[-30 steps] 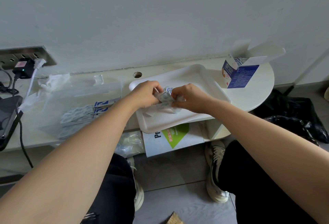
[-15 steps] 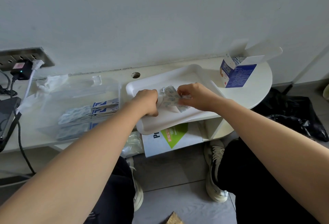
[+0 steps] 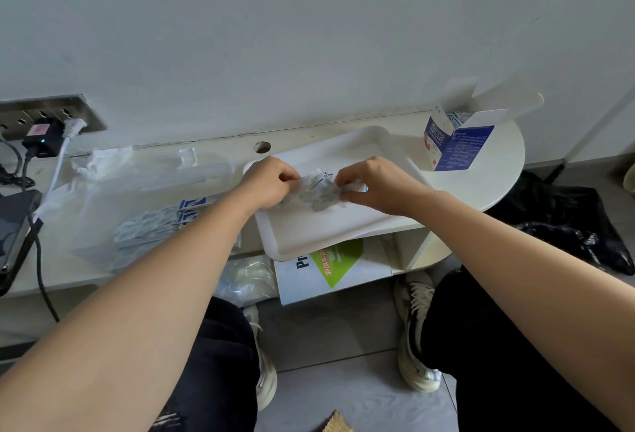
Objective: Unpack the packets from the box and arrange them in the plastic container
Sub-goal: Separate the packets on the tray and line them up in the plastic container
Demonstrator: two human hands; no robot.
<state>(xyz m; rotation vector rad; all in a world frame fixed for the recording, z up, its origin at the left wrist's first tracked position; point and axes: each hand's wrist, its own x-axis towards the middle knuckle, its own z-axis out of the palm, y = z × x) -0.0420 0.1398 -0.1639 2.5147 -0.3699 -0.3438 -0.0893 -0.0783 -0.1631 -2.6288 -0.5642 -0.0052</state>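
**Where Everything Lies**

As the left hand (image 3: 271, 180) and right hand (image 3: 374, 184) pinch pale paper packets (image 3: 318, 191) over a white plastic tray (image 3: 319, 230), the cream surface (image 3: 491, 170) by a grey wall (image 3: 309, 36) bears a blue-and-white cardboard box (image 3: 458, 144), its print unreadable, and a clear plastic container (image 3: 137, 191).

A single wide-angle camera, worn on the person's head, looked forward and steeply down from close range. Both forearms entered from the lower corners, and the left hand (image 3: 271, 184) and right hand (image 3: 381, 186) met on the packets (image 3: 318, 192) at mid-frame. The wall (image 3: 309, 36) filled the upper half and the floor (image 3: 343, 387) lay along the bottom edge.
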